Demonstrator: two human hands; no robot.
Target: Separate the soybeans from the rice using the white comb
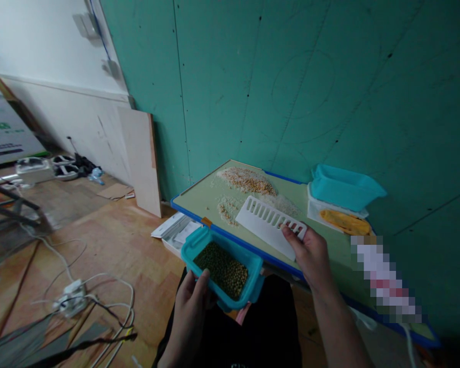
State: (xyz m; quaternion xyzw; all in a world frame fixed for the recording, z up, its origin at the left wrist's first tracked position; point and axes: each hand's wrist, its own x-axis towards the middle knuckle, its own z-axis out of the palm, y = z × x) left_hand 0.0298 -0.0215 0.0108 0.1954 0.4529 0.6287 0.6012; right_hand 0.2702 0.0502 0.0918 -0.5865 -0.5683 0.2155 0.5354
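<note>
My left hand grips the near edge of a turquoise plastic box holding green beans, kept just below the table's front edge over my lap. My right hand is closed on one end of a white slotted scraper that lies on the green table top. Beyond the scraper are piles of pale grains and a smaller scatter.
Another turquoise box stands at the table's back right on a white tray with something yellow. The green wall is right behind. On the wooden floor at left lie cables, a power strip, a leaning board and a white tray.
</note>
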